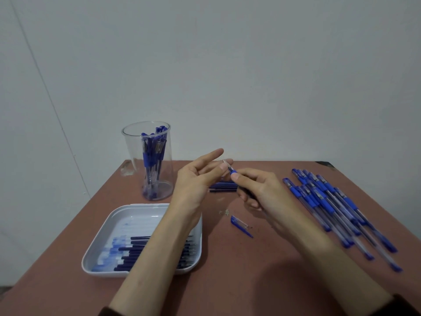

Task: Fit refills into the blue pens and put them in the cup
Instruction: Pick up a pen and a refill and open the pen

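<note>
Sleeves: dark cuffs at the bottom edge, both forearms reaching forward over the table (227,281).
Tray: a white tray (95,254) sits near left on the table, with the left forearm passing over it.
Tray refills (136,249): dark blue, lying side by side in the tray, partly hidden by the forearm.
Cap (241,225): blue, lying alone on the table between the tray and the loose pens.
Loose pens (330,201): a capped, overlapping pile lying slanted on the right side.
Right hand (257,190): fingers curled round the barrel of the held pen (232,171), whose tip points up and left.
Left hand (193,179): palm up, forefinger straight; the thumb and another finger pinch the held pen's metal tip.
Hands: together on this one pen, above mid-table.
Spare refills (224,185): a dark bundle flat on the table behind the hands.
Cup (148,160): clear, upright, far left; blue pens stand inside, leaning to one side.
</note>
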The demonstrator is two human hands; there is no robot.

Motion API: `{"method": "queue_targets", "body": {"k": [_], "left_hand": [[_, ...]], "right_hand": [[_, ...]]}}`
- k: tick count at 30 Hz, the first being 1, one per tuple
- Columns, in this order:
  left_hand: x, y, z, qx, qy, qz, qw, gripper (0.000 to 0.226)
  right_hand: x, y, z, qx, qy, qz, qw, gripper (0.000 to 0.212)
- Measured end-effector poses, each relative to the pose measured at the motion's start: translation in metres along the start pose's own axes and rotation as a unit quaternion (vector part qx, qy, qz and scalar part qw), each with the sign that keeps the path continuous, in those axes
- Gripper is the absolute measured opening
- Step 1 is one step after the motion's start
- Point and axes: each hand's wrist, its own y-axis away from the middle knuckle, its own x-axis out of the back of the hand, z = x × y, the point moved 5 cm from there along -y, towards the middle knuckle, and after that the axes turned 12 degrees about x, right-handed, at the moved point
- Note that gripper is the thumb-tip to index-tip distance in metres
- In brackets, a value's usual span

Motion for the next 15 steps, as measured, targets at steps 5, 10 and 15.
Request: {"method": "queue_targets", "body": {"k": [5,10,15], "left_hand": [[0.002,0.001,-0.001,-0.016,-0.007,0.052,0.999,0.023],[0.008,0.001,-0.003,-0.007,-0.009,0.102,0.995,0.013],[0.022,-0.003,0.002,-0.015,-0.009,0.14,0.99,0.007]], "right_hand": [[0.005,0.002,-0.007,0.122,0.226,0.043,0.966,0.012],[0.008,0.003,-0.009,0.176,0.318,0.073,0.929,0.012],[0.016,0.002,-0.01,0.186,0.375,0.115,0.901,0.009]]}}
